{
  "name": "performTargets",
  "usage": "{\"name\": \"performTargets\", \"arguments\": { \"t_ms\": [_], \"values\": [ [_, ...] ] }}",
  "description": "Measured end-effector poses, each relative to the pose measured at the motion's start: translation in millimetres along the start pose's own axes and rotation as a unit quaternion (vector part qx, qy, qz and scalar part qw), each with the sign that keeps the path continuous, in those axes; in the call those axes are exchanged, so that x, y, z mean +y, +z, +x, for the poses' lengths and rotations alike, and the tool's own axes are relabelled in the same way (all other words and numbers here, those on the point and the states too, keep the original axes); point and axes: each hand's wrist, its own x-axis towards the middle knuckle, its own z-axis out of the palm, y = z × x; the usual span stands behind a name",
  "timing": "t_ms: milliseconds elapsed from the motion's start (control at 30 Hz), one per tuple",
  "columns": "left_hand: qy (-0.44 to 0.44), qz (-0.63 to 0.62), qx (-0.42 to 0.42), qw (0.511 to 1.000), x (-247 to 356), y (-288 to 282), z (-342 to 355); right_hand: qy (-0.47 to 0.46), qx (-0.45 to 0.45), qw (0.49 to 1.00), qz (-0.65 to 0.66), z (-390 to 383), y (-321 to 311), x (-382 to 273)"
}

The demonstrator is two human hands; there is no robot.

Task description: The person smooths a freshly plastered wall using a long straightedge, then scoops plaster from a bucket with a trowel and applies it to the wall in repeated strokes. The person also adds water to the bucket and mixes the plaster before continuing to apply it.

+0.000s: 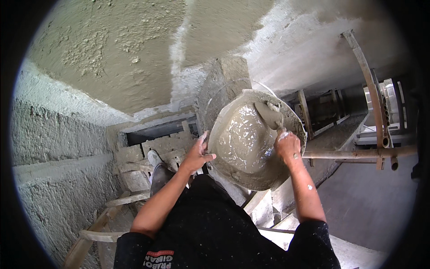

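Observation:
A wide bucket [215, 127] of wet grey mortar [242, 139] is in front of me, its inner wall smeared with the same mix. My right hand [288, 145] is closed round the handle of a trowel [268, 115], whose mortar-coated blade lies inside the bucket against its far right side. At the bucket's left side is my left hand [195, 154], thumb and index finger spread apart by the rim. Whether its fingertips press on the bucket I cannot tell. A thin wire handle [224, 85] arches over the bucket's far edge.
Ahead rises a wall with fresh mortar [134, 54]; a rough wall [58, 139] stands at left. My shoe [154, 158] is on mortar-caked planks [165, 145]. A wooden ladder-like frame [98, 219] is lower left. Bamboo poles [358, 153] and an upright timber [365, 71] are at right.

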Motion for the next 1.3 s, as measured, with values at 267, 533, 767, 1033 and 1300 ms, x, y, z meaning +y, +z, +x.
{"name": "performTargets", "arguments": {
  "t_ms": [267, 533, 767, 1033, 1300],
  "values": [
    [-0.011, 0.015, -0.015, 1.000, 8, 8, 0, -0.006, -0.072, 0.997, -0.016, -19, 43, -69],
    [0.016, 0.057, -0.012, 0.998, 3, 13, 6, -0.150, -0.159, 0.976, 0.008, -59, 61, -43],
    [0.013, 0.077, -0.002, 0.997, 5, 20, 4, -0.138, -0.051, 0.989, -0.011, -34, 58, -22],
    [0.021, 0.088, -0.010, 0.996, 14, 32, 7, -0.183, -0.126, 0.973, -0.058, -63, 89, -39],
    [0.016, 0.060, -0.021, 0.998, 20, 42, 7, -0.227, -0.205, 0.938, 0.164, -42, 79, -7]
  ]
}}
